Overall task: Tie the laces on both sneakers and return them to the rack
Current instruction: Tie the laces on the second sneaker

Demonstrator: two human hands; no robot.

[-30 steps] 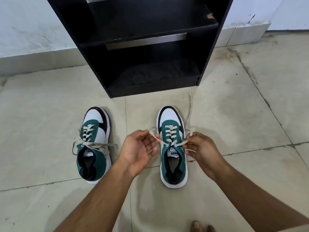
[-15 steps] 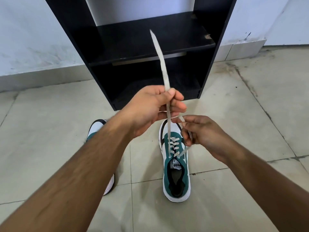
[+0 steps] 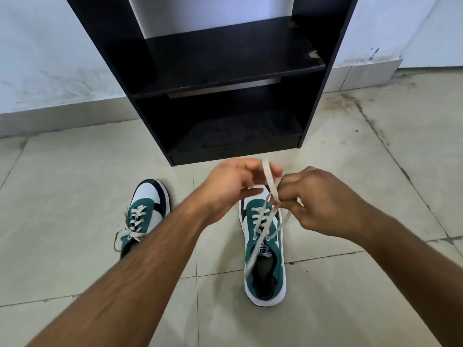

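Two green, white and black sneakers stand on the tiled floor, toes toward the rack. The left sneaker (image 3: 144, 216) carries a bow in its cream laces; my left forearm covers its heel. Above the toe of the right sneaker (image 3: 264, 256) both hands meet. My left hand (image 3: 233, 186) pinches a raised loop of the cream lace (image 3: 269, 181). My right hand (image 3: 323, 201) grips the lace where the strands cross. One loose strand hangs down over the tongue.
The black shoe rack (image 3: 223, 78) stands against the white wall just beyond the sneakers, with two bare shelves open toward me. Pale floor tiles with dark grout lines spread to both sides.
My left hand has come down from holding one lace end stretched high in front of the rack. Both hands now sit close together above the right sneaker's toe, with the lace folded into a loop.
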